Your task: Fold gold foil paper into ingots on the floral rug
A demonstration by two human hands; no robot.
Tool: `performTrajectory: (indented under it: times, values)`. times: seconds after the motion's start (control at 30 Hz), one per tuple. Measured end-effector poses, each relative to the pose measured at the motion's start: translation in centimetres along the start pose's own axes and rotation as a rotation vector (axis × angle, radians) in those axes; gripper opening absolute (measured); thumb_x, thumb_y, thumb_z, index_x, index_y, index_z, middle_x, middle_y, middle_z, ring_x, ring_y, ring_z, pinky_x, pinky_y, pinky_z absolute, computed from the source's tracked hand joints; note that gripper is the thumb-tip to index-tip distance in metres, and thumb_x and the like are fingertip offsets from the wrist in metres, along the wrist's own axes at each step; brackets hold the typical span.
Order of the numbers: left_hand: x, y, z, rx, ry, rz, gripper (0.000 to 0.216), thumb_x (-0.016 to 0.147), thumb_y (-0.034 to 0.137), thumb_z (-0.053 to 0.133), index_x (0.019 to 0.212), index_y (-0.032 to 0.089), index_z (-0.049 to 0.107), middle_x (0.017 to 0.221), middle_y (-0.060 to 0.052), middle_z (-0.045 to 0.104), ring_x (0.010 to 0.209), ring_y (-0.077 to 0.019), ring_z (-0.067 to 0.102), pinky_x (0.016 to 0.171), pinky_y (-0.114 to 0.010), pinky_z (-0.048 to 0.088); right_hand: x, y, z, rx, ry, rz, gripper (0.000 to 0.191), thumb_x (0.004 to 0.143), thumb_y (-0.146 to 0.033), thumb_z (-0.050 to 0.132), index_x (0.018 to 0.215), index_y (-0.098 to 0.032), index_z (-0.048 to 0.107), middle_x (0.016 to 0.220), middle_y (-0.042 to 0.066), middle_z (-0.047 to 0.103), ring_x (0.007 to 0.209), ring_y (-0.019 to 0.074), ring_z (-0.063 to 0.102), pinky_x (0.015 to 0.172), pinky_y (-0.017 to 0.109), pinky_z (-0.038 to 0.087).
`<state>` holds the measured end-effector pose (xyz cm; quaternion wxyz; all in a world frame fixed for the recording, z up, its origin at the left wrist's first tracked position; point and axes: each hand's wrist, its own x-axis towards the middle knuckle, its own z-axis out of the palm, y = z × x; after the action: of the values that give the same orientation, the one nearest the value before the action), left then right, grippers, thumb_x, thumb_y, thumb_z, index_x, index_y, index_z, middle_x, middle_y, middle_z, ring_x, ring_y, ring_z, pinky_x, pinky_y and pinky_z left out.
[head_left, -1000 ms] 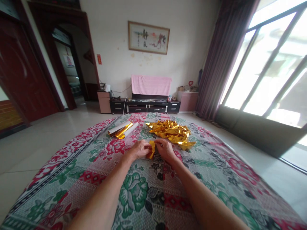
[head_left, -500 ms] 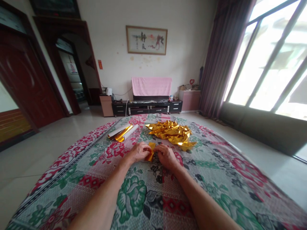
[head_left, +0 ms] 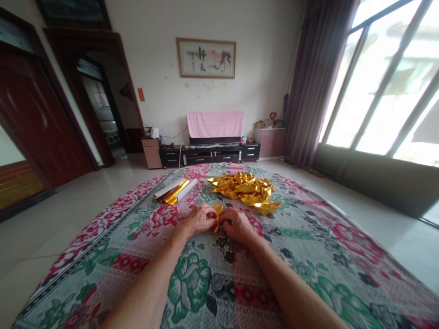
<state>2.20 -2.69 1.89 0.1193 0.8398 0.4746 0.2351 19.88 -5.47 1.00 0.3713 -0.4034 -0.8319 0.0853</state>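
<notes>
Both hands meet over a small piece of gold foil paper (head_left: 217,213) on a flowered cloth (head_left: 192,278). My left hand (head_left: 200,219) pinches its left side with curled fingers. My right hand (head_left: 238,224) grips its right side, fingers closed. Most of the piece is hidden between the fingers. Just beyond the hands lies a heap of folded gold foil pieces (head_left: 245,188).
Rolled gold-and-white foil sheets (head_left: 175,189) lie on the cloth to the far left. Tiled floor surrounds the cloth. A low black TV cabinet (head_left: 209,152) with a pink cover stands at the far wall, dark doors at left, a curtain and large window at right.
My hands have drawn closer together on the gold piece, covering more of it. The view has shifted slightly; the pile and rolls have not moved.
</notes>
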Motion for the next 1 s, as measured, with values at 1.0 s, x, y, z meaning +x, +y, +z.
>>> performTrajectory:
  times: [1.0]
  values:
    - [-0.1,0.1,-1.9,-0.091,-0.19,-0.007,0.033,0.066,0.028,0.056,0.095,0.019,0.068,0.089,-0.003,0.061,0.072,-0.0125,0.054,0.065,-0.02,0.044,0.1,-0.7,-0.3,-0.132,-0.09,-0.06,0.013,0.069,-0.017,0.055,0.081,-0.018,0.059,0.099,0.006,0.057,0.09,0.0182,0.052,0.083,0.032,0.039]
